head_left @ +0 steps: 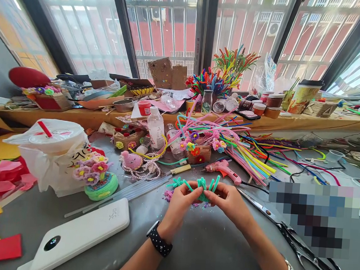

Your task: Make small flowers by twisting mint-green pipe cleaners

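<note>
My left hand [179, 205] and my right hand [229, 200] meet over the grey table [203, 243], both pinched on a teal pipe-cleaner piece [201, 185] whose looped ends stick up between my fingers. A black watch sits on my left wrist and a silver bracelet on my right. A pink glue gun [223, 169] lies just beyond my hands. Black-handled scissors [301, 246] lie to the right of my right forearm.
A heap of coloured pipe cleaners [243, 149] spreads behind. A white power bank [80, 233] and a bagged drink cup [54, 142] are at left, beside a small flower pot craft [97, 176]. Clear glue sticks [133, 189], bottles, baskets and jars crowd the shelf by the windows.
</note>
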The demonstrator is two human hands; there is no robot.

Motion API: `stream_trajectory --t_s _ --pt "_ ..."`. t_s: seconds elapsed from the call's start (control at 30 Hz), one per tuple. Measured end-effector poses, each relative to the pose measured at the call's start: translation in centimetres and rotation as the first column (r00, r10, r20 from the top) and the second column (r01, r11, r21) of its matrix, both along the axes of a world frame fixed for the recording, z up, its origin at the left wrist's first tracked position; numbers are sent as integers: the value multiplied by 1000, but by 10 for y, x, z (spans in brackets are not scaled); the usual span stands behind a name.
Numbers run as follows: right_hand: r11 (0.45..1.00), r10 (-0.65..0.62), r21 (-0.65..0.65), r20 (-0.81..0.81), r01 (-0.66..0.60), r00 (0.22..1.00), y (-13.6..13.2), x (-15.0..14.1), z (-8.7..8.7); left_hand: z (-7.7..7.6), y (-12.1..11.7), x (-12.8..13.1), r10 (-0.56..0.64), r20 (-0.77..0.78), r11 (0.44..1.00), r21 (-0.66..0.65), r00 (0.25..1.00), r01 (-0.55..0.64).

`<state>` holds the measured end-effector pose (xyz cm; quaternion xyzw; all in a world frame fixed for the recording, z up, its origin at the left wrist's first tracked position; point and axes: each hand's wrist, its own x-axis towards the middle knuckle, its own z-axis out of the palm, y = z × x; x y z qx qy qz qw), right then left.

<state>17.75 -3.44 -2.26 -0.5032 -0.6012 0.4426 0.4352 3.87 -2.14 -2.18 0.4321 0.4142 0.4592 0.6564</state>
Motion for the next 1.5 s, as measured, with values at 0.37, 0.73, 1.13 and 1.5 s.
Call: stream_trajectory --t_s 0.37,0.73,1.13,1.5 --pt "995 -99 19 51 98 994 -3 -7 -2 -2 0 1 26 -37 999 35 999 -25" --pt "974 -153 197 204 112 967 -3 -6 -1 -2 2 -1 11 -92 999 53 996 -6" --pt "981 -167 124 153 149 974 -4 -7 -3 -3 2 0 10 -116 996 92 993 1" --pt "992 -100 79 -21 101 995 1 2 -2 1 3 -1 27 -137 995 102 990 -13"
